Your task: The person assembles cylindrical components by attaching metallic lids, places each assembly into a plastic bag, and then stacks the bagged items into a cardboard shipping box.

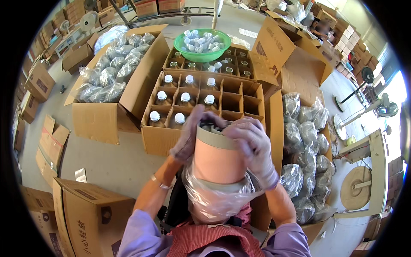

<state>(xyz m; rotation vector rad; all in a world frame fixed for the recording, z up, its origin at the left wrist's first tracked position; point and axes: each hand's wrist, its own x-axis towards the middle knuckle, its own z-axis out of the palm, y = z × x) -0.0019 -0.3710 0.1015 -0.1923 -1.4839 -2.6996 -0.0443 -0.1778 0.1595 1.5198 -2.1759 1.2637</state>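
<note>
A pink cylinder-shaped container (pixel 218 160) with a grey rim stands upright close to my body. A clear plastic bag (pixel 218 197) is bunched around its lower part. My left hand (pixel 188 135), thinly gloved, grips the rim from the left side. At the right of the rim, my right hand (pixel 252 147) has its fingers bent over the edge. Something dark shows inside the mouth, too hidden to name. Just beyond my hands is a divided carton (pixel 160 139) holding several bottles (pixel 185 98) with white caps; its right-hand compartments show no bottles.
Behind stands another divided carton of bottles, with a green basin (pixel 201 55) of small white caps on top. An open carton (pixel 96 122) at left holds plastic-wrapped items (pixel 113 70); more wrapped items (pixel 306 145) fill one at right. A closed carton (pixel 96 218) stands at the lower left.
</note>
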